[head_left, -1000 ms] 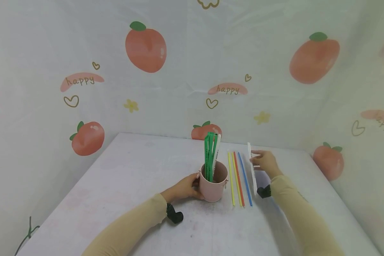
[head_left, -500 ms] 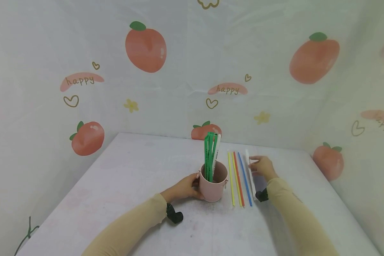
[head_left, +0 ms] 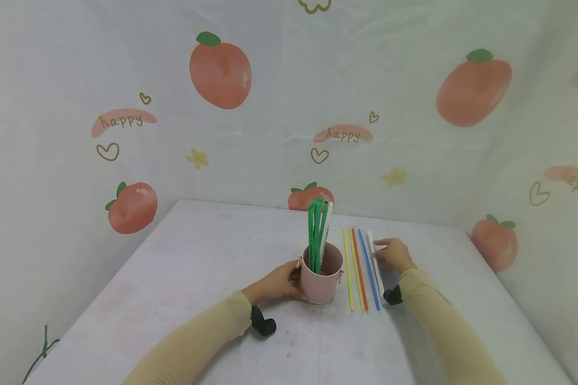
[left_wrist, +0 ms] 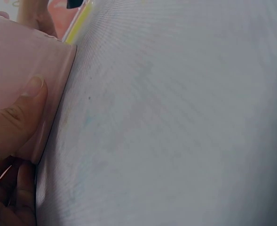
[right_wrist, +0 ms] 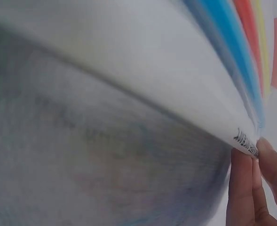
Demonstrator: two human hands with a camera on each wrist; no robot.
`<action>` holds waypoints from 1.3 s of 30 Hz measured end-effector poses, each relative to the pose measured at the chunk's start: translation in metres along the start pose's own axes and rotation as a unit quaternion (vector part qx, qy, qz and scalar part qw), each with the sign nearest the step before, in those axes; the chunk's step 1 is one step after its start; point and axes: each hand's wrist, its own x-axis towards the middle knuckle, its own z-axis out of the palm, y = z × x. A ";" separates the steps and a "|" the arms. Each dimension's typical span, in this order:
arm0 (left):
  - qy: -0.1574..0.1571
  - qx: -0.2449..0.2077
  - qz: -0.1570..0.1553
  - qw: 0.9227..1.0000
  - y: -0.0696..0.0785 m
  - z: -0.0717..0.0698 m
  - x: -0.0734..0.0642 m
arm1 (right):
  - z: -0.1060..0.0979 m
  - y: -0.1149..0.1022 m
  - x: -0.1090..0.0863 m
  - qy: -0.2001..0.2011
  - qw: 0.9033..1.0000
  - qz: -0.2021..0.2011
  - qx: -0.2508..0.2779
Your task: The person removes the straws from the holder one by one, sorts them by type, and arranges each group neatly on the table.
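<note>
The left hand (head_left: 275, 281) curls around the left side of a pink bucket (head_left: 319, 290), its thumb (left_wrist: 23, 110) lying on the bucket's wall in the left wrist view. Several green paper-wrapped straws (head_left: 313, 240) and a white one (head_left: 326, 230) stand upright in the bucket. Out on the right, the right hand (head_left: 396, 254) pinches a long white paper-wrapped straw (head_left: 378, 272) between thumb and fingers, low over the table. In the right wrist view the white straw (right_wrist: 176, 84) shows dark print close to the fingertips. Immediately left of it lies a blue straw (head_left: 369, 270).
Two yellow straws (head_left: 348, 272) and a red straw (head_left: 360, 272) lie side by side between bucket and blue straw. The white table (head_left: 212, 240) backs onto a fruit-printed curtain (head_left: 265, 133). A green cord (head_left: 44, 350) hangs at the far left.
The right hand has moved left and slightly down with the white straw, bringing it alongside the blue straw. The left hand and bucket have stayed still.
</note>
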 end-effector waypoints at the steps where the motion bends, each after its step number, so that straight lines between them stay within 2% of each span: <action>1: -0.001 0.003 0.001 1.000 0.000 0.000 0.000 | 0.000 0.000 0.000 0.000 1.000 0.000 -0.001; 5: -0.002 0.019 0.007 1.000 -0.001 0.000 0.000 | 0.003 0.000 -0.002 0.005 1.000 0.004 0.001; 9: 0.002 0.006 -0.002 1.000 0.001 0.000 0.000 | 0.003 -0.001 -0.001 0.006 1.000 0.013 0.006; 16: 0.004 -0.005 0.008 1.000 0.000 0.001 0.002 | 0.004 -0.004 -0.001 -0.002 1.000 0.022 -0.012; 28: 0.003 0.000 -0.006 1.000 -0.003 0.001 0.002 | 0.005 -0.007 -0.002 -0.009 0.999 0.035 -0.033; 33: 0.001 -0.004 -0.005 1.000 -0.001 0.000 0.002 | 0.006 -0.008 -0.003 -0.009 0.998 0.040 -0.051; 39: 0.001 -0.003 -0.003 1.000 -0.002 0.000 0.003 | 0.006 -0.006 -0.001 -0.013 0.998 0.042 -0.046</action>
